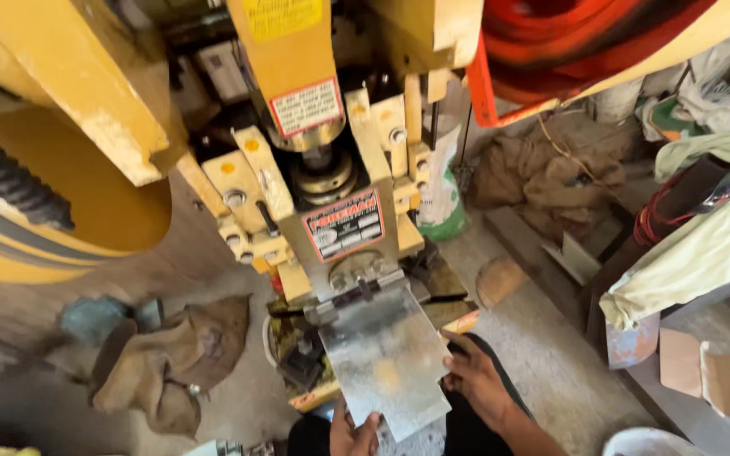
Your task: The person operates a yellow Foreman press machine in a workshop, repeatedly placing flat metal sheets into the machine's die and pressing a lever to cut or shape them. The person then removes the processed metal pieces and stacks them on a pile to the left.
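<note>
A flat, shiny metal sheet lies with its far edge pushed under the ram of a yellow power press. My left hand grips the sheet's near edge from below. My right hand holds the sheet's right edge, fingers curled on it. The press die sits just above the sheet's far end.
Brown sacks lie on the floor at the left. A big yellow flywheel guard fills the upper left. Cloth bundles and a bench stand at the right, cardboard pieces below them. A white bucket rim shows bottom right.
</note>
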